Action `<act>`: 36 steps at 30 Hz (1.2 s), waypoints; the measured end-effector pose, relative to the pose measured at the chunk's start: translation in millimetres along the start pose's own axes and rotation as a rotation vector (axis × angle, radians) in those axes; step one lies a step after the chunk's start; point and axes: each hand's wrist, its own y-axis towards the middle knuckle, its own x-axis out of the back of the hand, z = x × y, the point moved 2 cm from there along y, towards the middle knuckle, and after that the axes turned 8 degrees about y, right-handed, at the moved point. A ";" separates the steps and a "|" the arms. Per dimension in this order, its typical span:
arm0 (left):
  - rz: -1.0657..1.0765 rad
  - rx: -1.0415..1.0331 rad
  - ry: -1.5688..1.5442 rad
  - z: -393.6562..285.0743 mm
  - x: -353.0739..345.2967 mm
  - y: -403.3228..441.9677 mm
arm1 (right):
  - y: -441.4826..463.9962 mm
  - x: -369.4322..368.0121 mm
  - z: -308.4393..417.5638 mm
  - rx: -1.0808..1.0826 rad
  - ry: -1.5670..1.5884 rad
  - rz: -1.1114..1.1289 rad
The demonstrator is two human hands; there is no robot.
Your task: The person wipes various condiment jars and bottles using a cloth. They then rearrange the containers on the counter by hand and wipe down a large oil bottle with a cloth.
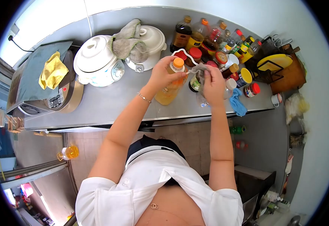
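My left hand (164,75) is closed around the upper part of a large plastic bottle (167,92) with an orange cap (178,63) and a pale yellow liquid inside. The bottle's white loop handle (189,55) rises behind the cap. To its right, my right hand (214,84) pinches a grey-green cloth (201,71), which touches the end of the handle near my left fingertips. Behind and beside my right hand are a dark jar with a green label (194,83) and a jar with a red lid (195,53).
Two white lidded pots (96,56) and a rice cooker (64,94) sit on the left of the grey counter (130,109). Sauce bottles (182,34) crowd the back right. A blue cloth (238,102) hangs at the front edge. An oil jug (71,152) stands on the floor.
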 end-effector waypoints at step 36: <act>-0.134 -0.256 0.217 -4.7 -2.2 -18.1 | -30.1 -41.8 -7.8 0.085 -0.152 -0.050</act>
